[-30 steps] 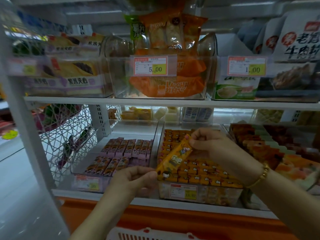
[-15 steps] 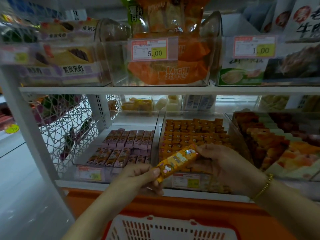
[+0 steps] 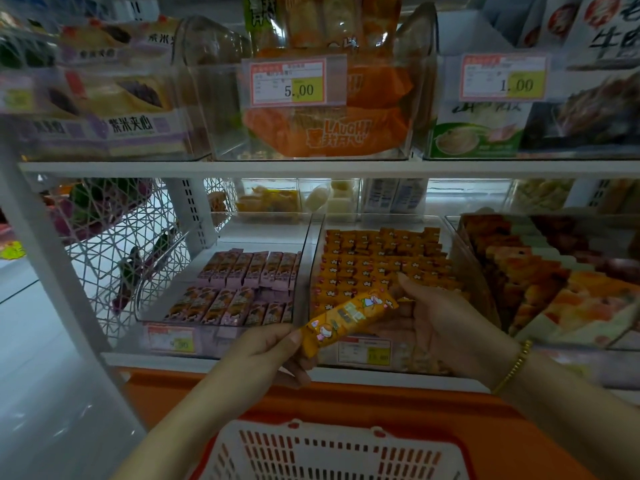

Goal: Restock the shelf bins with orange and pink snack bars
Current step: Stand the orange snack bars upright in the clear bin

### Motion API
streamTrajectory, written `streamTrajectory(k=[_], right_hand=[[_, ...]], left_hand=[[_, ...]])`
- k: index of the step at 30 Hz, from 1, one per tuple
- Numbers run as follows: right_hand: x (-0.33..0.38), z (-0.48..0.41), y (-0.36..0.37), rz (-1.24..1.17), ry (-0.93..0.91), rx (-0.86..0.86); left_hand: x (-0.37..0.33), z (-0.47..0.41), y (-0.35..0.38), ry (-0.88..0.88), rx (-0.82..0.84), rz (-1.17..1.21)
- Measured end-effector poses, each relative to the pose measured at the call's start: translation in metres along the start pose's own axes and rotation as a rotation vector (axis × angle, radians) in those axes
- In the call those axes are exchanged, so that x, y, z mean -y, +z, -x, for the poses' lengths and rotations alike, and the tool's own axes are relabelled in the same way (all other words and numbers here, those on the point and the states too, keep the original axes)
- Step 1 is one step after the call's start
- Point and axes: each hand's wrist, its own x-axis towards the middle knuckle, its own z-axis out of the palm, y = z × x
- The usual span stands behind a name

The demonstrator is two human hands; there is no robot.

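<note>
the left grip (image 3: 263,355) pinches the lower end of an orange bar (image 3: 348,322) between thumb and fingers; the right grip (image 3: 436,327) curls its fingers round the upper end. the bar is held tilted in front of the orange bin (image 3: 381,220), near the pink bin (image 3: 221,337), above a white basket (image 3: 329,452).

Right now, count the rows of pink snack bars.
2: one row of pink snack bars across the middle of the clear plastic bin, another row against its front wall; more may hide underneath.
</note>
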Motion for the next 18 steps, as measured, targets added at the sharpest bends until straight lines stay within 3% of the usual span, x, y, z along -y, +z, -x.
streamTrajectory(k=[11,18], right_hand=[[-0.001,0.005,-0.003,0.09,0.0,0.167],[0.006,0.012,0.0,0.123,-0.153,0.28]], left_hand=[[0.0,0.002,-0.002,0.01,0.058,-0.005],[-0.001,-0.005,-0.004,-0.195,-0.04,0.353]])
